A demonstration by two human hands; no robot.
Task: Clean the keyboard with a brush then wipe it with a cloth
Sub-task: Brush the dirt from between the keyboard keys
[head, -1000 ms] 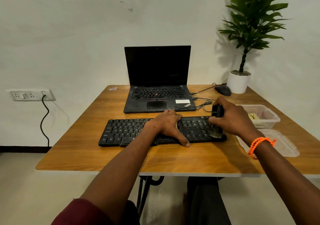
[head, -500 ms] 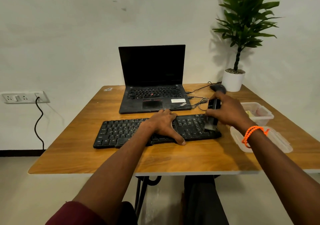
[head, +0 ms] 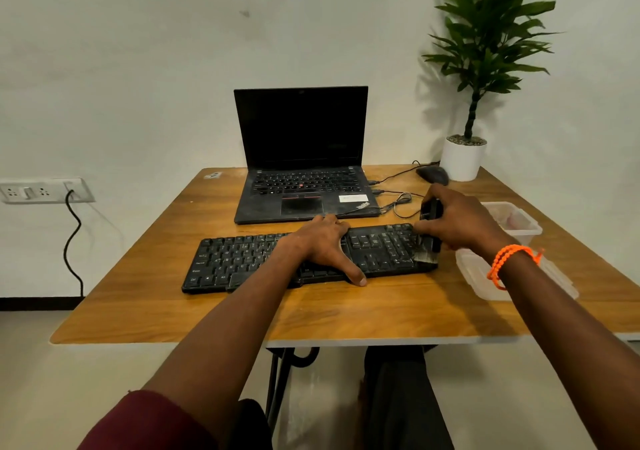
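Two hands at work on our dusty black keyboard (head: pixel 242 262), near the front of the wooden table (head: pixel 346 311).

Nearest us, our left hand (head: pixel 322 245) lies flat over the middle keys, fingers spread, thumb down at the front edge. Our right hand (head: pixel 457 222), orange bracelet (head: pixel 509 262) on the wrist, grips a black brush (head: pixel 429 238) whose bristles touch the keyboard's right end. Clear plastic containers (head: pixel 519 221) sit just right of it. Farther back stand an open laptop (head: pixel 301 158), a mouse (head: pixel 433 174) and a potted plant (head: pixel 465 158).
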